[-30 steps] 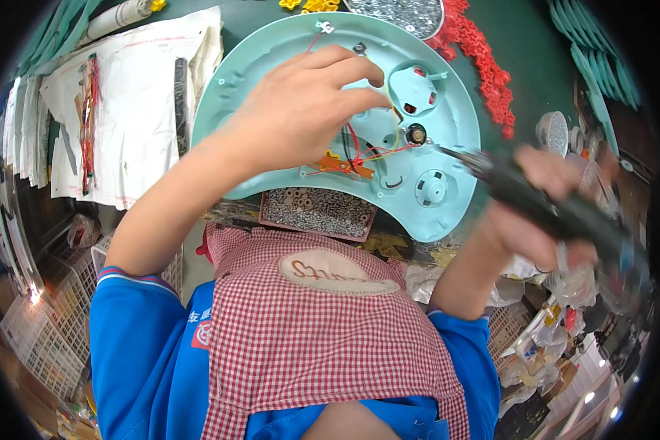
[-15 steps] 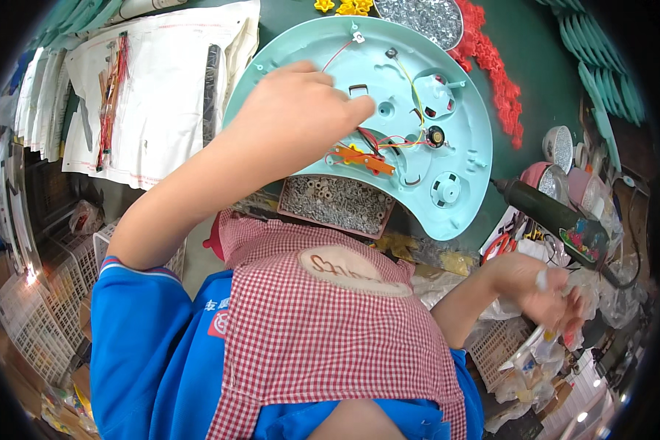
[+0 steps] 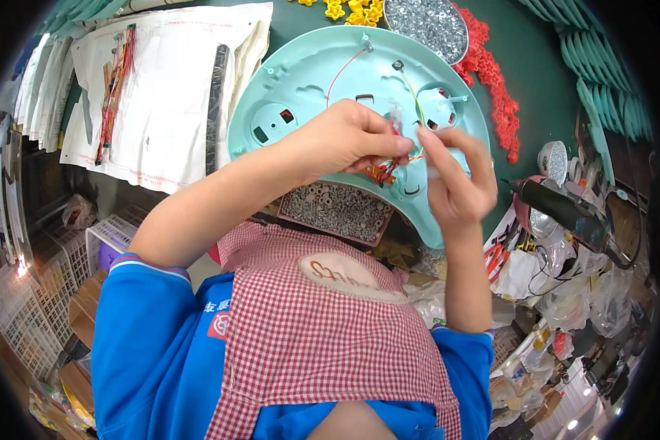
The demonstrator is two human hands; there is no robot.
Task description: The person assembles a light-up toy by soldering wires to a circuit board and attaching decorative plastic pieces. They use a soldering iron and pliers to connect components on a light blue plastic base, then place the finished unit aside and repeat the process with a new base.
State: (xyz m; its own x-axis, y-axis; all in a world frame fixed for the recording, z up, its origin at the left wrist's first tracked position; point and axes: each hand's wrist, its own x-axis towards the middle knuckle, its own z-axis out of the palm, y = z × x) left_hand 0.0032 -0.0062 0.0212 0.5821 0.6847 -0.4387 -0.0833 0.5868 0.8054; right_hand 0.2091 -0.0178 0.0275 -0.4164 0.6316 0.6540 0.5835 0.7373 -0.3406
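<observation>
A teal crescent-shaped plastic shell (image 3: 293,81) lies on the table, its hollow side with posts and openings facing up. Over its middle, my left hand (image 3: 363,139) is closed in a pinch on thin red wires (image 3: 396,165), beside a small blurred pale piece. My right hand (image 3: 458,176) is close to it, fingertips drawn together by the yellow wire (image 3: 418,95); what they hold is too small to make out. A single red wire (image 3: 334,82) runs to the shell's far rim. The orange board and speaker are mostly hidden by my hands.
A box of small metal parts (image 3: 334,213) sits at the near table edge. A bowl of screws (image 3: 427,29), yellow pieces (image 3: 363,11) and red pieces (image 3: 495,95) lie beyond. Left is a white sheet (image 3: 169,95) with wire bundles; right, a dark electric screwdriver (image 3: 565,216).
My right hand has come up from the lower right to the shell's middle beside my left hand. My left hand has moved right and slightly nearer. The view has shifted slightly.
</observation>
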